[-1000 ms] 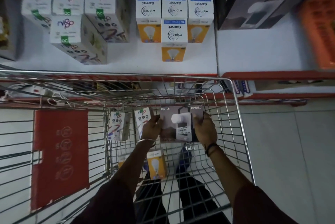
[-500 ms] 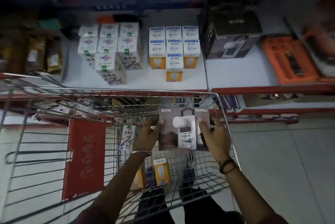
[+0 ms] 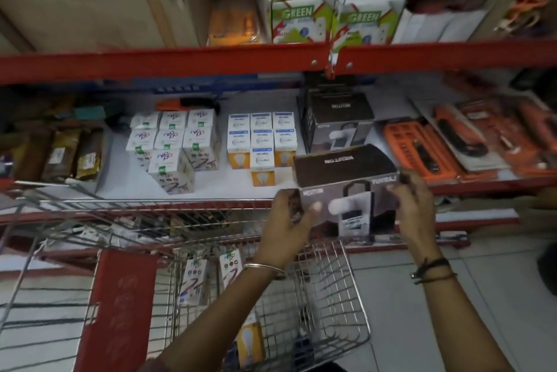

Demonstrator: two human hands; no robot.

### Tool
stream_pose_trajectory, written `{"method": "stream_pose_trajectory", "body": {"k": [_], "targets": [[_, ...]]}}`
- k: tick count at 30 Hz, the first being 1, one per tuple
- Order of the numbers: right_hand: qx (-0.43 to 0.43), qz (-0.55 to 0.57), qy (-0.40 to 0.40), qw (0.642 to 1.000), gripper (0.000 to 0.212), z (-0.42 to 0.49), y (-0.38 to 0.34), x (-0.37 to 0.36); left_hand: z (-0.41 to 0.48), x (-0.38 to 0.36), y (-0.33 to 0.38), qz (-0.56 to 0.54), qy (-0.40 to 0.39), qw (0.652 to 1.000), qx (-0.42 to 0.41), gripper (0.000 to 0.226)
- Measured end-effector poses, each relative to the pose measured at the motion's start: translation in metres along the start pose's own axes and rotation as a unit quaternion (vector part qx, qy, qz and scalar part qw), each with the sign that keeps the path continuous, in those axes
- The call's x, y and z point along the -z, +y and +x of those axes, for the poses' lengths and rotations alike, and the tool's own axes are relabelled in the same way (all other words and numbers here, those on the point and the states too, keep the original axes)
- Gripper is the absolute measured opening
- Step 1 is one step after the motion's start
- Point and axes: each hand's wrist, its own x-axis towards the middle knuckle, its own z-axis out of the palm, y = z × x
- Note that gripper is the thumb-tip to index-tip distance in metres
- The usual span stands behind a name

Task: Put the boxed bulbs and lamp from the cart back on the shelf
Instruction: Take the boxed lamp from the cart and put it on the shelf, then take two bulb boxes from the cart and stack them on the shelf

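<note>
I hold a dark lamp box (image 3: 346,178) with both hands, above the far end of the wire cart (image 3: 331,326) and at the front edge of the white shelf (image 3: 223,187). My left hand (image 3: 289,221) grips its left side, my right hand (image 3: 413,205) its right side. A matching lamp box (image 3: 340,121) stands on the shelf just behind it. Left of that are orange-and-white bulb boxes (image 3: 260,142) and white bulb boxes (image 3: 174,142) in rows. Inside the cart lie two white bulb boxes (image 3: 211,278) and an orange bulb box (image 3: 250,341).
A red flap (image 3: 117,311) hangs in the cart's left part. Orange tool packs (image 3: 452,142) fill the shelf on the right, brown packets (image 3: 60,154) on the left. The upper shelf (image 3: 180,61) carries green-and-white boxes (image 3: 301,22) and cardboard. Tiled floor lies at the right.
Both hands have lifted the lamp box out of the cart, up and forward to the shelf edge. The view has tilted upward, showing the upper shelf.
</note>
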Motion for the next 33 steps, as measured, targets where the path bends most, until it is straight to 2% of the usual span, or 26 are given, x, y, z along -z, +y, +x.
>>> {"method": "stream_pose_trajectory", "body": {"k": [2, 5, 9, 16, 22, 26, 28, 31, 33], "targets": [[0.003, 0.038, 0.018, 0.999, 0.006, 0.017, -0.009, 0.005, 0.012, -0.018, 0.008, -0.029, -0.003, 1.0, -0.006, 0.04], [0.007, 0.064, 0.02, 0.998, 0.01, 0.047, -0.001, 0.007, 0.039, -0.037, 0.011, -0.042, 0.02, 0.999, -0.002, 0.024], [-0.021, 0.037, -0.034, 0.999, 0.02, 0.083, 0.023, 0.005, 0.081, -0.054, -0.003, 0.003, 0.051, 0.999, 0.012, 0.013], [-0.076, -0.023, -0.057, 0.995, 0.05, 0.116, 0.073, -0.004, 0.121, -0.072, -0.034, 0.021, 0.06, 0.997, 0.048, 0.028], [-0.124, -0.033, -0.025, 0.991, 0.045, 0.122, 0.088, -0.014, 0.138, -0.078, -0.055, 0.037, 0.053, 0.996, 0.065, 0.03], [-0.105, -0.038, 0.0, 0.994, 0.039, 0.116, 0.083, -0.022, 0.139, -0.074, -0.057, 0.031, 0.027, 0.997, 0.073, 0.034], [-0.088, -0.061, 0.038, 0.993, 0.044, 0.107, 0.082, -0.026, 0.134, -0.069, -0.058, 0.024, 0.011, 0.997, 0.071, 0.036], [-0.01, -0.112, 0.113, 0.987, 0.045, 0.081, 0.075, -0.033, 0.111, -0.049, -0.058, 0.011, 0.011, 1.0, 0.019, 0.039], [0.04, -0.115, 0.108, 0.987, 0.038, 0.052, 0.065, -0.042, 0.083, -0.025, -0.061, 0.023, 0.023, 0.999, -0.033, 0.039]]}}
